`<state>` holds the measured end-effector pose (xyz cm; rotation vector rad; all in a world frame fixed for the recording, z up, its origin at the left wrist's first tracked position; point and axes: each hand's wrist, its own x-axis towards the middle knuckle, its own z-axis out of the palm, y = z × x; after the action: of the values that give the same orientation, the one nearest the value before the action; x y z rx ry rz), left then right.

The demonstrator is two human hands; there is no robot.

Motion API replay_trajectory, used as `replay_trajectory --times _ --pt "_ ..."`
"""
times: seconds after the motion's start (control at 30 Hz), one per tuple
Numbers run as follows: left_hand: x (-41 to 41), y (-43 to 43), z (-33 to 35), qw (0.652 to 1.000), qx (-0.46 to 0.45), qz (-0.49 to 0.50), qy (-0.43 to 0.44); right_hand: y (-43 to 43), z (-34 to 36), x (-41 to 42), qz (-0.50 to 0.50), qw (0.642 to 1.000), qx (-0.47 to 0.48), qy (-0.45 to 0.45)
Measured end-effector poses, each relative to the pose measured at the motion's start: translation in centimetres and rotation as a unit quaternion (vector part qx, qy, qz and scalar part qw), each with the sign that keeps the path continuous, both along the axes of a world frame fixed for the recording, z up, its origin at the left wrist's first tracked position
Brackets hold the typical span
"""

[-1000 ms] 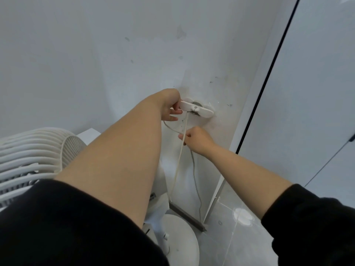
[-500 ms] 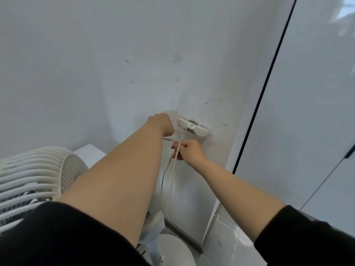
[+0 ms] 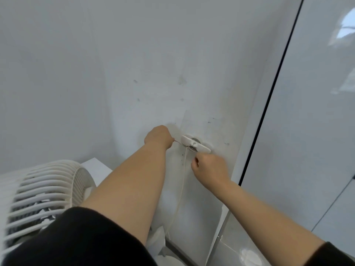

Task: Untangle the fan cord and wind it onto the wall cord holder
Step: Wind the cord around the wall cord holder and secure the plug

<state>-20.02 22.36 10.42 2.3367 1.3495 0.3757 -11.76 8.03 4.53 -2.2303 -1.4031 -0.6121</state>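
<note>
The cord holder, a white two-winged cleat, sits low on the wall, close to the wall's right edge where it meets a glossy white panel. Both hands flank it. The left hand is just to the left of the holder, fingers closed on the cord; a short, taut stretch of cord runs from this hand across to the holder's left wing. The right hand is just under the holder's right wing, fingers curled into a loose fist with the knuckles up near the wing. Whether it grips the cord cannot be told, since its fingers hide what is inside.

From the middle of the holder the cord hangs down the wall between the two forearms, curving left toward the base of the wall. The white fan stands at the lower left, well apart from the holder. Shiny floor shows at the bottom right.
</note>
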Motion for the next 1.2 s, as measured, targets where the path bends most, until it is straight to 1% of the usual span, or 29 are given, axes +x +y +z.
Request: replay_trajectory --times 0.07,0.1,0.13,0.3,0.37,0.43,0.5,0.6,0.73,0.9,0.97,1.07,1.13,1.2 --pt "-0.1 0.1 -0.1 1.000 -0.011 -0.005 -0.011 0.0 0.8 0.0 0.042 0.992 0.114 -0.047" --pt "-0.1 0.1 -0.2 1.000 -0.010 -0.009 -0.012 0.3 1.0 0.3 0.066 0.986 0.140 -0.057" --pt "0.0 0.0 -0.1 1.000 -0.007 -0.010 -0.006 0.8 1.3 0.5 0.081 0.984 0.146 -0.055" --pt "0.0 -0.3 0.1 0.999 0.031 -0.003 0.026 2.0 1.8 0.6 0.058 0.997 0.042 -0.018" --pt "-0.3 -0.5 0.2 0.998 0.052 0.002 0.042 1.7 1.6 0.8 0.073 0.996 0.039 -0.016" --pt "-0.4 -0.6 0.4 0.996 0.076 0.011 0.037 1.4 1.6 1.1 0.084 0.996 0.034 -0.027" --pt "-0.3 -0.7 0.8 0.996 0.082 0.026 0.001 1.3 1.7 1.3 0.091 0.995 0.027 -0.034" --pt "0.2 -0.6 1.0 0.995 0.054 0.039 -0.074 1.1 2.1 1.4 0.104 0.993 0.009 -0.048" --pt "0.8 -0.4 1.0 0.994 0.038 0.018 -0.100 0.8 2.4 1.7 0.110 0.992 -0.014 -0.059" --pt "0.9 0.7 1.2 0.986 -0.062 -0.012 -0.157 0.9 2.3 1.5 0.114 0.993 -0.020 -0.033" --pt "0.5 0.5 1.4 0.967 -0.127 -0.034 -0.219 1.0 2.4 1.6 0.117 0.992 -0.018 -0.036" --pt "-0.4 -0.3 1.9 0.926 -0.211 -0.055 -0.308 1.3 2.4 1.6 0.112 0.993 0.013 -0.018" --pt "-0.8 -0.9 2.5 0.907 -0.231 -0.051 -0.347 1.3 2.4 1.4 0.105 0.994 0.036 -0.001" --pt "-0.9 -1.3 3.0 0.903 -0.199 -0.044 -0.378 1.4 2.9 0.9 0.089 0.995 0.040 0.011"
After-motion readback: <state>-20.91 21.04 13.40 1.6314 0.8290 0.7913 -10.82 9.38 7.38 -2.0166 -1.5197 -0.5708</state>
